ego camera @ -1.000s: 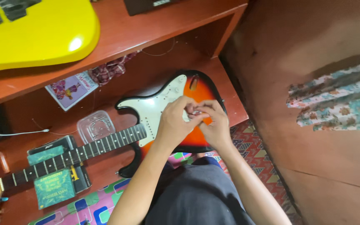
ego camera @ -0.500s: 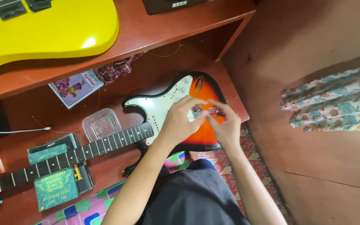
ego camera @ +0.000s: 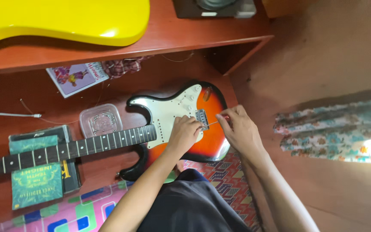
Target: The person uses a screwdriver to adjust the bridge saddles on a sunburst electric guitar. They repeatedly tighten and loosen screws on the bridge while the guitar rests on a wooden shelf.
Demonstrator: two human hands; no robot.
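A sunburst electric guitar [ego camera: 211, 141] with a white pickguard lies flat on a low red-brown wooden surface [ego camera: 44, 107], neck [ego camera: 65, 150] pointing left. My left hand [ego camera: 184, 134] rests on the pickguard with its fingertips against the metal bridge [ego camera: 202, 119]. My right hand [ego camera: 239, 129] sits just right of the bridge, pinching a thin screwdriver [ego camera: 214, 122] with a reddish handle, its tip at the bridge.
A yellow guitar body [ego camera: 65, 19] lies on the upper shelf, beside a dark box [ego camera: 213, 7]. Under the neck are green books [ego camera: 37, 184], a clear plastic container [ego camera: 100, 121] and a booklet [ego camera: 76, 77]. A white cable [ego camera: 9, 114] is at left. Patterned mats cover the floor [ego camera: 86, 210].
The view has shifted, so the guitar now sits lower and more central. My hands have drawn apart from a tight cluster; the right now holds the thin tool out to the bridge.
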